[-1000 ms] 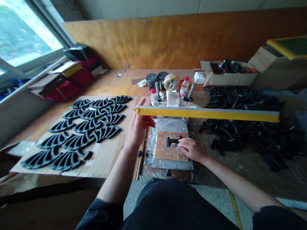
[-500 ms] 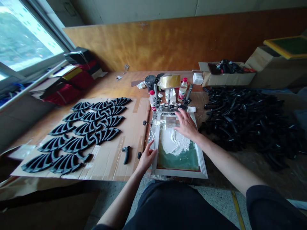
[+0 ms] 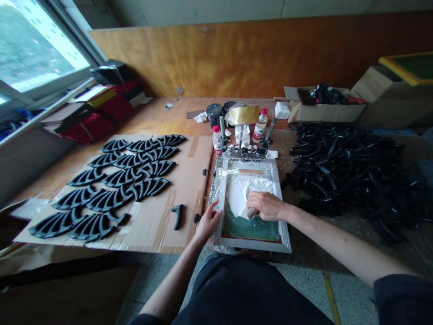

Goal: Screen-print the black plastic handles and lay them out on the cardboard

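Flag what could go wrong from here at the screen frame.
The right hand grips a scraper by the white paste, so its fingers might get smeared. The left hand lies at the left edge of the metal screen frame; a push could perhaps shift it. The left forearm runs close to the lone curved black handle and might knock it.

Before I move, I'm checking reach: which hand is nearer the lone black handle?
Left: the left hand is just right of the handle, at the frame; the right hand is farther right, over the screen.
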{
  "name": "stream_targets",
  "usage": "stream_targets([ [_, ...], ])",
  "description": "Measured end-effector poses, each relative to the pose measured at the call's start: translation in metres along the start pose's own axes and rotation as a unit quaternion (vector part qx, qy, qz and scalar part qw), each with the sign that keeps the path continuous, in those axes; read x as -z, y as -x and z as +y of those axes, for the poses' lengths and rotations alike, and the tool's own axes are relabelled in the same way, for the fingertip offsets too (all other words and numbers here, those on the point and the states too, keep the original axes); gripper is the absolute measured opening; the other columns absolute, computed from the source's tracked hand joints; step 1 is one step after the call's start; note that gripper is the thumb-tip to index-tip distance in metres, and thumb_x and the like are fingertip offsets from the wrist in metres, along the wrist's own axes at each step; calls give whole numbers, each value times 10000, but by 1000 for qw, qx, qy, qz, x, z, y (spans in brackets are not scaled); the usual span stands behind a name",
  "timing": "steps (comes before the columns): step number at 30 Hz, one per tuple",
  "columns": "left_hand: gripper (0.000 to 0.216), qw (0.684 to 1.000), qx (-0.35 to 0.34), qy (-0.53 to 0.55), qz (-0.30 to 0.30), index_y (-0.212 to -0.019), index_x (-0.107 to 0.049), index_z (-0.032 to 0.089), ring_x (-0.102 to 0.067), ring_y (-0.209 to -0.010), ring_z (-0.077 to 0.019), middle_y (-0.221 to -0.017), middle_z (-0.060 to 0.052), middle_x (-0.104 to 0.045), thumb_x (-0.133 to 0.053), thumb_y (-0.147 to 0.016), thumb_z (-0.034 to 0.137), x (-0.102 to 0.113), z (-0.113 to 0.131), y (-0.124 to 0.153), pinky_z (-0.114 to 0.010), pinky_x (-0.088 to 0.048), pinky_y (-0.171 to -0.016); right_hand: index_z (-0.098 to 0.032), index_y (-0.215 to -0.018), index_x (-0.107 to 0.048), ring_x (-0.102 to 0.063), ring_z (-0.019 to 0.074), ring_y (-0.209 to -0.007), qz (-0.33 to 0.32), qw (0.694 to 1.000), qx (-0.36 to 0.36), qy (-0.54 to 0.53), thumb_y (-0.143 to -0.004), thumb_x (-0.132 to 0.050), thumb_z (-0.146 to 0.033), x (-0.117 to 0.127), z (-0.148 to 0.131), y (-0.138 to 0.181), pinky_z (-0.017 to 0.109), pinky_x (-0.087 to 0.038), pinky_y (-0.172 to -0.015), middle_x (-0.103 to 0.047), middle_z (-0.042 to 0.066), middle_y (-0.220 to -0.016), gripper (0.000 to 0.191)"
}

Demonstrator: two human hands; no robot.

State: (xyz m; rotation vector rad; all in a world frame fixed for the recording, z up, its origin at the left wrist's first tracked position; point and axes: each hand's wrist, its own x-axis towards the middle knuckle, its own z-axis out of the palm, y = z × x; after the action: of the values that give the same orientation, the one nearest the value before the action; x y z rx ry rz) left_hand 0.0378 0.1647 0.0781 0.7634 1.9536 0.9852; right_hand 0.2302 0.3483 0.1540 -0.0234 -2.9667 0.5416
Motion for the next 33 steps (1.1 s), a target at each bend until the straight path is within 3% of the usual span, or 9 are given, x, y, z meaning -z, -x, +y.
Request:
stream_targets([
  [5, 622, 999, 2, 32, -14, -1341, -479, 215, -496, -581, -106, -717, 18, -572, -526, -825, 561, 3, 2, 2, -198, -358, -516, -174, -826, -620, -529, 224, -882, 106, 992, -38, 63, -761, -522, -15, -17, -6, -1, 319, -398, -745, -626, 69, -831, 198],
  [9, 644, 998, 7, 59, -20, -1344, -469, 209, -495, -571, -104, -718, 15, -580, -542, -814, 568, 3, 4, 3, -198, -359, -509, -177, -824, -630, -544, 219, -852, 89, 994, -9, 59, -787, -574, -73, -21, -15, 5, 336, -398, -758, -637, 57, -817, 123],
  [12, 652, 998, 5, 64, -30, -1358, -454, 214, -468, -542, -94, -683, 30, -560, -549, -814, 561, 7, 12, 7, -193, -339, -493, -201, -861, -650, -562, 212, -820, 101, 991, -70, 46, -802, -673, -199, -4, -8, -15, 341, -406, -762, -645, 31, -789, 64],
  [17, 620, 989, -19, 138, -46, -1348, -469, 245, -506, -580, -109, -729, 15, -589, -525, -835, 589, 26, 53, 26, -204, -381, -509, -267, -1310, -539, -604, 201, -799, 199, 958, -205, 38, -804, -717, -308, 48, 38, -44, 332, -458, -744, -692, 32, -917, 538],
  [22, 590, 968, -76, 238, -11, -1116, -577, 223, -542, -570, -129, -787, -19, -628, -286, -882, 680, 39, 116, 29, -240, -427, -498, -126, -1075, -665, -608, 122, -607, 306, 873, -378, -39, -953, -462, -305, 81, 99, 18, 245, -491, -615, -689, 28, -736, 296],
  [25, 527, 932, -183, 313, 25, -1153, -541, 220, -624, -773, -153, -984, -46, -648, -335, -899, 633, 40, 157, 16, -256, -503, -631, -65, -893, -686, -602, 109, -619, 298, 861, -410, -41, -940, -449, -306, 53, 98, 45, 200, -511, -594, -672, 32, -686, 341],
  [28, 499, 904, -228, 363, 4, -1175, -523, 201, -630, -908, -176, -1030, -71, -643, -427, -887, 598, 38, 184, 6, -269, -525, -693, -130, -820, -684, -623, 145, -762, 214, 907, -361, -35, -847, -620, -407, -1, 63, 38, 236, -530, -709, -676, 39, -774, 286],
  [31, 487, 895, -197, 400, 28, -1139, -519, 214, -640, -860, -166, -949, -59, -658, -469, -864, 612, 23, 177, 10, -252, -522, -658, -145, -837, -652, -602, 240, -958, 86, 938, -335, 30, -815, -690, -352, -44, 24, 17, 347, -484, -857, -666, 114, -953, 213],
  [33, 515, 914, -88, 395, -15, -1129, -525, 199, -648, -800, -173, -957, -77, -672, -534, -826, 615, 1, 154, 21, -258, -523, -614, -128, -909, -619, -587, 259, -986, 35, 928, -367, 42, -872, -620, -280, -55, 1, 4, 354, -461, -858, -655, 144, -972, 156],
])
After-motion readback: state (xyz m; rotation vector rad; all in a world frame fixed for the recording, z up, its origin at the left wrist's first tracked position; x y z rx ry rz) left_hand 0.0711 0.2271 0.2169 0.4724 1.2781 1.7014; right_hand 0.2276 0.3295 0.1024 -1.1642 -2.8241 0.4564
